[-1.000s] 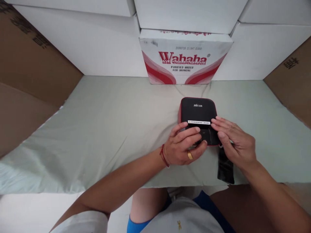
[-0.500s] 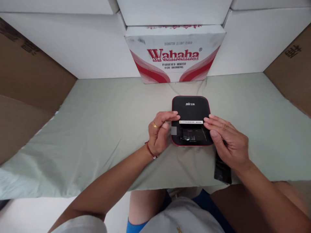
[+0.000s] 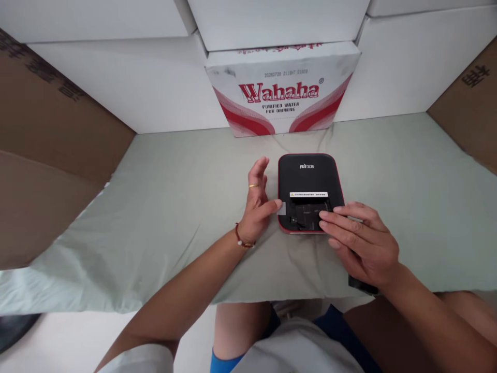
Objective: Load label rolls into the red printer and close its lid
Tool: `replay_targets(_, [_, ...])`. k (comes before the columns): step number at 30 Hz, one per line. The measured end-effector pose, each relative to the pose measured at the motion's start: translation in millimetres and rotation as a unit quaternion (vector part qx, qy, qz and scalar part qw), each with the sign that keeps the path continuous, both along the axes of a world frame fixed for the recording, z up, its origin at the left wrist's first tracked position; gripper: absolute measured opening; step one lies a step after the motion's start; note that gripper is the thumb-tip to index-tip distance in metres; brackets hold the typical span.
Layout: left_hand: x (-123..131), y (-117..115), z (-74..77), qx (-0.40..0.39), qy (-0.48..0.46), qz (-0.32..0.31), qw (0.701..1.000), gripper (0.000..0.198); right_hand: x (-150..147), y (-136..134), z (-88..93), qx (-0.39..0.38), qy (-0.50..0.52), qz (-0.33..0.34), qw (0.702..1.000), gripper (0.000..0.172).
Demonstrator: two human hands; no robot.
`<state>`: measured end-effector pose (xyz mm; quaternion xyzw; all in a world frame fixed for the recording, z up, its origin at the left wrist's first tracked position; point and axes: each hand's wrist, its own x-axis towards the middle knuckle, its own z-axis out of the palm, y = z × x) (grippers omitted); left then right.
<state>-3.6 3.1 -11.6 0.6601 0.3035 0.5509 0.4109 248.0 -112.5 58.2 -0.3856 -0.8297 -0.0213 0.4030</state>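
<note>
A flat black device (image 3: 308, 178) with rounded corners and a red rim lies on the cloth, with "FEJE" lettering near its far end. A white label strip (image 3: 308, 195) runs across its middle. Nearer me is a recess holding a glossy black piece (image 3: 308, 215), partly under my fingers. My left hand (image 3: 257, 203) is open, its thumb on the grey patch (image 3: 281, 208) at the device's left edge and its fingers raised beside it. With fingers stretched out, my right hand (image 3: 365, 241) rests over the recess's right side. A black object (image 3: 362, 285) shows partly beneath that hand.
Green cloth (image 3: 174, 207) covers the table, whose front edge is close to my lap. A Wahaha water carton (image 3: 285, 96) stands behind the device. White boxes (image 3: 128, 83) line the back; brown cartons (image 3: 58, 134) flank the left and right sides.
My left fingers have lifted off the device, and the thumb has come onto the grey patch. My right hand has moved nearer me, from the label strip's end to the recess.
</note>
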Motion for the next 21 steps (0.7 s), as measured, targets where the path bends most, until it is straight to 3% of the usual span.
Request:
replay_targets(3, [-6,10,-3.5,-0.060,0.013,-0.093,0.994,0.118,-1,0,-1.7,0.024,0.004,-0.013,1.000,0.056])
replay_targets(6, [-8,13,-2.5,-0.091,0.001,-0.158,0.983,0.127,-2,0,-1.1,0.025,0.003,-0.016,1.000,0.055])
replay_targets(10, [-5,9,1.2,-0.119,-0.015,-0.191,0.974,0.125,-3,1,-2.8,0.024,0.006,-0.022,0.999,0.054])
replay_targets(14, [-1,7,0.7,-0.113,-0.019,-0.184,0.976,0.124,-3,1,-3.3,0.028,0.007,-0.023,0.999,0.051])
replay_targets(17, [0,9,-4.8,-0.111,-0.029,-0.179,0.977,0.123,-2,3,9.6,0.011,0.008,-0.001,1.000,0.039])
replay_targets(19, [1,11,-9.2,-0.106,-0.032,-0.176,0.978,0.123,-3,9,27.7,-0.045,0.029,0.028,0.998,0.026])
replay_targets(21, [2,13,-12.3,-0.100,-0.034,-0.172,0.979,0.124,-4,20,49.6,-0.132,0.061,0.016,0.989,0.023])
